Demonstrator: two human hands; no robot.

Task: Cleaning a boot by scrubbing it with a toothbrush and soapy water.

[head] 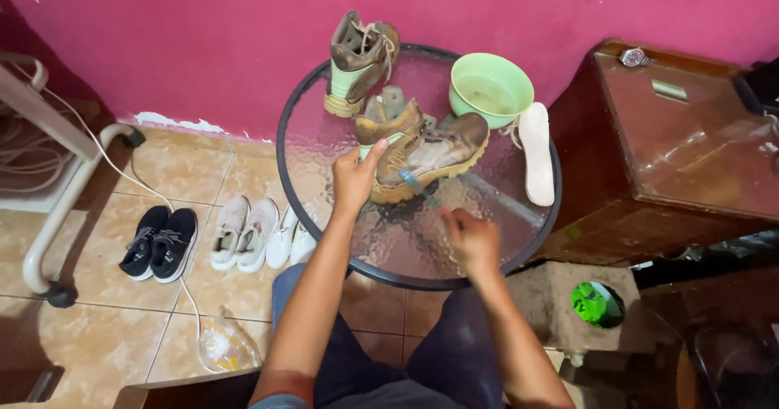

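Note:
A muddy tan boot [430, 153] lies on its side in the middle of a round glass table [312, 145]. My left hand [355, 178] grips the boot at its heel end, thumb up against the collar. My right hand [472, 240] is blurred just in front of the boot, fingers curled. It seems to hold a thin blue brush [411, 181] whose tip touches the boot's side. A second muddy boot [359, 58] stands upright at the table's far edge. A green bowl [490, 89] holding water sits to the right of it, and a white insole [537, 152] lies beside the bowl.
A dark wooden cabinet [673, 157] with a wristwatch [634, 57] on top stands right of the table. On the tiled floor to the left are black sneakers [159, 243], two white pairs [253, 232], a plastic bag [225, 346] and a white cable. A pink wall is behind.

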